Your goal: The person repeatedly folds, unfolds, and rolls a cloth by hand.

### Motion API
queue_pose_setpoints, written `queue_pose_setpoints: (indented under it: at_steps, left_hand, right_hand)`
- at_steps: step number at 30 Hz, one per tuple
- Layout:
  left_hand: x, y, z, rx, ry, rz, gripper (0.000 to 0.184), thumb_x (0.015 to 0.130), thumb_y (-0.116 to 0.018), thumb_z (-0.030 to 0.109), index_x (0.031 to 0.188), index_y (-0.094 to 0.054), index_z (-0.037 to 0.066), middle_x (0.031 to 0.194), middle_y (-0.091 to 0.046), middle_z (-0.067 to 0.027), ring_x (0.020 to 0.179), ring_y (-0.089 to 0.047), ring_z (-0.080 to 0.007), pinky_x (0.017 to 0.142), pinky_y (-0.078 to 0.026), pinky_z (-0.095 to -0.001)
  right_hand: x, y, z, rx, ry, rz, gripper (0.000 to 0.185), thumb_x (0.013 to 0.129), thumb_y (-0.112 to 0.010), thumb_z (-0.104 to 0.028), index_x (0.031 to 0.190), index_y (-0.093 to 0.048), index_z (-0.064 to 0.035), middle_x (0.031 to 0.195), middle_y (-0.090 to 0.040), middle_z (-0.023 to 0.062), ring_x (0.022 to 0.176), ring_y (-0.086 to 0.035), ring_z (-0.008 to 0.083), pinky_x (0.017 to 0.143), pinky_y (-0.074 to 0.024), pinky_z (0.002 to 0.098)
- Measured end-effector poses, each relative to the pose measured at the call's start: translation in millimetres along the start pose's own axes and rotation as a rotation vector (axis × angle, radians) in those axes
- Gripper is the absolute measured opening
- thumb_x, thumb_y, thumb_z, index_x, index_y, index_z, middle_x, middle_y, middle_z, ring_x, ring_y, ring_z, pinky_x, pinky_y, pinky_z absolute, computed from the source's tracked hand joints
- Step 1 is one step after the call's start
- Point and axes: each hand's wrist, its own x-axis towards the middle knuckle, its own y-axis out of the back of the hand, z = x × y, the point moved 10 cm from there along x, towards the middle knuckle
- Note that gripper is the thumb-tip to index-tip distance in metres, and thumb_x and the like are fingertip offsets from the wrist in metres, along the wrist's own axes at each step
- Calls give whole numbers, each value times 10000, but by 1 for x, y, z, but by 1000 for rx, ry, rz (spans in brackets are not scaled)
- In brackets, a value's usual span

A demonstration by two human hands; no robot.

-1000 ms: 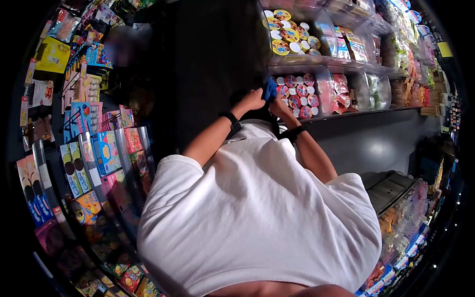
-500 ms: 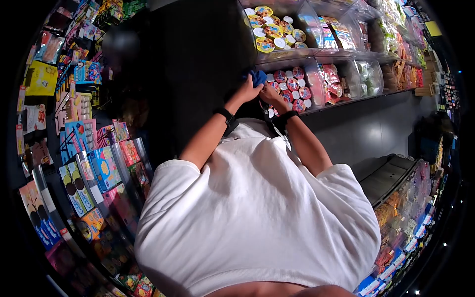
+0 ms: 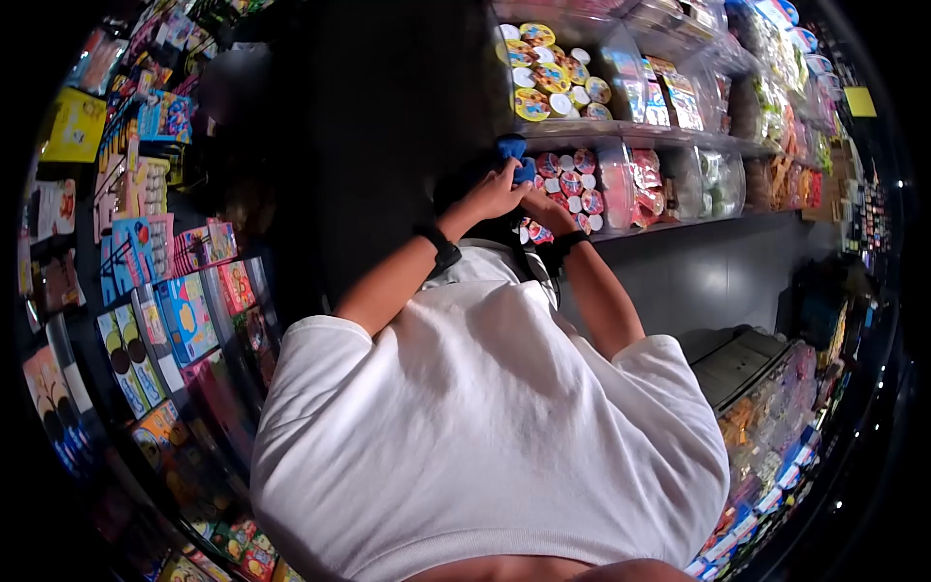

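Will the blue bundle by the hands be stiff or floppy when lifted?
Probably floppy: the blue bundle looks soft and bunched at the left hand. Likely light, as it looks small beside that hand. Unlikely to roll, given its lumpy outline.

Item: blue cloth-like bundle (image 3: 512,148)
Shape: crumpled, partly hidden
Place: in the left hand (image 3: 496,194), near red-and-white round-lidded cups (image 3: 580,183)

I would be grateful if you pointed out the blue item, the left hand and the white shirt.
Blue item (image 3: 512,147), head view: upper part.
Left hand (image 3: 496,196), head view: back.
White shirt (image 3: 499,417), head view: broad middle.
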Motion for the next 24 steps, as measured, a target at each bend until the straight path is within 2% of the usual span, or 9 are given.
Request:
queue_pose_setpoints:
  at_steps: [3, 5, 7, 11, 12, 15, 19, 21, 24]
  left_hand:
    - [33, 0, -37, -7, -98, 236, 521, 881, -641, 377, 1240, -441, 56, 1165, -587, -318, 1079, -570, -491, 905, -475, -498]
    - [42, 1, -47, -100, 39, 201, 518, 862, -661, 371, 1209, -439, 56, 1111, -605, -315, 1038, -584, -496, 868, -489, -504]
    - [40, -2, -39, -71, -17, 156, 575, 858, -660, 421, 1229, -421, 52, 1089, -619, -308, 1046, -601, -473, 877, -488, -487]
    - [-15, -23, 6, -27, 1, -259, 744, 841, -696, 475, 1337, -336, 53, 1179, -579, -345, 1113, -582, -479, 955, -454, -466]
    - [-30, -33, 7, -23, 19, -331, 758, 845, -693, 467, 1352, -313, 53, 1178, -575, -356, 1117, -577, -483, 956, -453, -468]
    - [-50, -53, -1, 68, 97, -477, 816, 851, -691, 424, 1392, -237, 15, 1205, -543, -394, 1149, -550, -498, 975, -447, -475]
    - [-45, -32, 9, 201, 86, -268, 942, 827, -685, 545, 1453, -232, 7, 1376, -374, -427, 1246, -445, -542, 1046, -402, -492]
    - [-38, -19, 11, 121, 78, -194, 1043, 802, -650, 661, 1491, -219, 6, 1420, -301, -437, 1328, -358, -539, 1098, -351, -484]
    - [-30, -6, -3, 87, 38, -77, 1048, 807, -641, 663, 1493, -242, -21, 1425, -301, -434, 1331, -367, -524, 1099, -354, -468]
  right_hand:
    - [7, -3, -68, -179, 423, 60, 343, 978, -443, -225, 1242, -546, -33, 1117, -624, 54, 981, -583, 186, 870, -480, 319]
    - [4, -4, -70, -223, 548, 82, 325, 976, -444, -211, 1226, -558, -40, 1098, -631, 46, 958, -590, 181, 852, -486, 318]
    - [-21, -10, -82, -523, 862, 64, 289, 964, -461, -181, 1190, -579, -46, 1088, -635, 37, 943, -598, 167, 829, -494, 314]
    - [-32, 20, 27, 298, -60, -78, 362, 951, -494, -179, 1292, -548, -68, 1121, -643, 21, 1004, -606, 189, 842, -504, 320]
    - [-53, 17, 33, 67, -195, -42, 415, 953, -503, -214, 1348, -498, -87, 1166, -626, 23, 1011, -604, 192, 834, -509, 329]
    - [-76, 1, 9, -568, 94, -160, 419, 914, -562, -245, 1298, -516, -84, 1162, -607, 66, 1073, -583, 249, 881, -493, 363]
    - [-61, -11, -24, -896, 780, -62, 354, 834, -629, -199, 1168, -601, -88, 1085, -638, 153, 1010, -611, 342, 871, -497, 406]
    - [-46, -16, -35, -882, 844, -1, 352, 836, -627, -200, 1170, -598, -91, 1086, -640, 158, 1005, -614, 349, 864, -497, 414]
    - [-14, -8, -36, -758, 633, 49, 349, 840, -624, -202, 1171, -595, -97, 1087, -644, 166, 997, -618, 360, 854, -497, 426]
